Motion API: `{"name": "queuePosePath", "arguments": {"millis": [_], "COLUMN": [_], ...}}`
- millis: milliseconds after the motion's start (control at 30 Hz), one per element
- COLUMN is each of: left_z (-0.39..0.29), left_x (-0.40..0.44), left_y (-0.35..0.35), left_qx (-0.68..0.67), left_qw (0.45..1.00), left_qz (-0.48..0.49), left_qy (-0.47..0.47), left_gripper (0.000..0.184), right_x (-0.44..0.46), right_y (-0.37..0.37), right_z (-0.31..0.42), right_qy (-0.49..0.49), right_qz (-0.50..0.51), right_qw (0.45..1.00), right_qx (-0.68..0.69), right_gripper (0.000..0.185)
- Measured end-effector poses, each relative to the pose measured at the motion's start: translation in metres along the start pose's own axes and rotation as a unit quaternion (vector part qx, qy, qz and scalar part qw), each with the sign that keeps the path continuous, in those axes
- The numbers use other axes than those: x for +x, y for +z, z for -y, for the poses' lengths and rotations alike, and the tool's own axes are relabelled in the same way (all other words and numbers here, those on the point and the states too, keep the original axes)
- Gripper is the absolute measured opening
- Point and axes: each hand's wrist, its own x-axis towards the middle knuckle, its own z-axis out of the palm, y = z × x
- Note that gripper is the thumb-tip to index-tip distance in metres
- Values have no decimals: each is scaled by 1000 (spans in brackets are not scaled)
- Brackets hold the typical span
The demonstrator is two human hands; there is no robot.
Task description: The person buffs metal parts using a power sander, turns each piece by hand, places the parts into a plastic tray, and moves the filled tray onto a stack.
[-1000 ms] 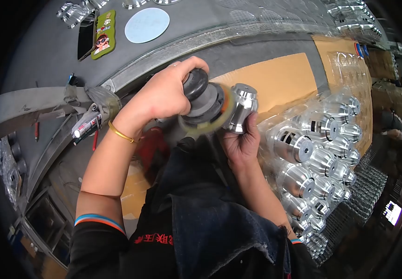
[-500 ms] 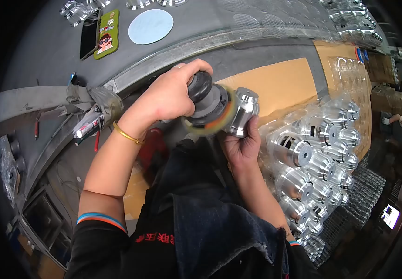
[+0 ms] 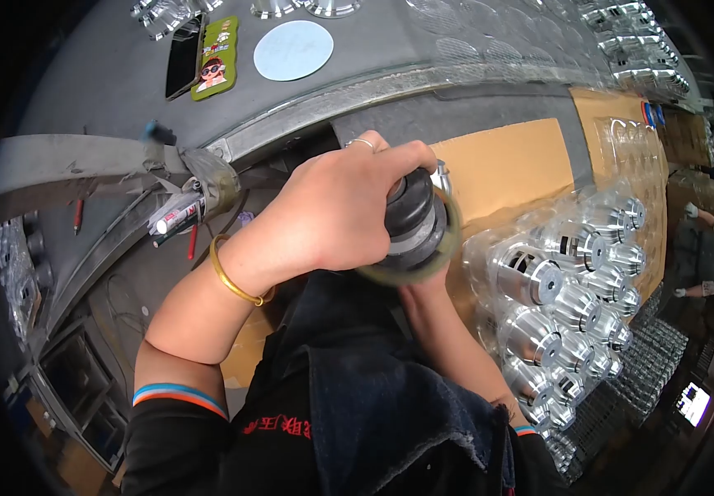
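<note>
My left hand point(image 3: 332, 207), with a ring and a gold bracelet at the wrist, is wrapped round the black head of a disc sander point(image 3: 413, 219). The sander's round pad looks smeared by motion. Behind it, a shiny metal cup-shaped part point(image 3: 442, 176) shows only at its upper end. My right hand point(image 3: 429, 285) is below and behind the sander, its fingers mostly hidden; the metal part is held there. I cannot see exactly where the pad meets the part.
At the right, several similar metal parts point(image 3: 530, 277) sit in a clear plastic tray beside a cardboard sheet point(image 3: 506, 165). A phone point(image 3: 183, 66), a green case point(image 3: 216, 62) and a pale blue disc point(image 3: 294, 50) lie on the grey table. A person's arm point(image 3: 708, 219) shows at far right.
My left hand and the sander have moved right and slightly down, now covering most of the metal part and my right hand's fingers. The view has shifted a little.
</note>
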Motion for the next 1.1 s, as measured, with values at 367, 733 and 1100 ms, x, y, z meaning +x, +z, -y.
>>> {"name": "queuePosePath", "arguments": {"millis": [367,733,1100], "left_z": [53,17,72], "left_x": [28,9,22], "left_y": [19,25,37], "left_qx": [-65,92,-42], "left_qw": [994,989,987], "left_qz": [-23,-111,-155], "left_qy": [-85,33,-12], "left_gripper": [67,61,62], "right_x": [1,7,6], "right_y": [-14,8,-10], "right_z": [23,22,29], "right_qy": [-15,24,8], "right_qz": [-100,-92,-118], "right_qw": [974,988,974], "right_qx": [202,120,192], "right_gripper": [43,47,41]}}
